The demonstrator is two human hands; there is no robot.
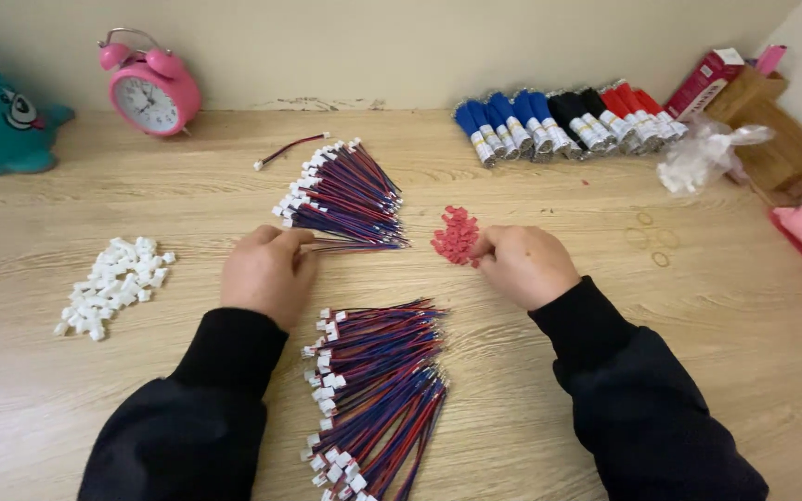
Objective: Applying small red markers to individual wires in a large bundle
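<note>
Left hand [266,271] curled, fingertips pinching a red-and-blue wire at the near edge of the upper wire bundle [345,197]. Right hand [523,264] loosely closed, fingertips touching the small red connector pile [455,236]; grip there hidden. Second wire bundle [373,394] lies between the sleeves.

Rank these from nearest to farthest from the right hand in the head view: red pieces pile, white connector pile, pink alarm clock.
From the right hand:
1. Red pieces pile, touching its fingertips.
2. Pink alarm clock, far back left.
3. White connector pile, far left.
</note>
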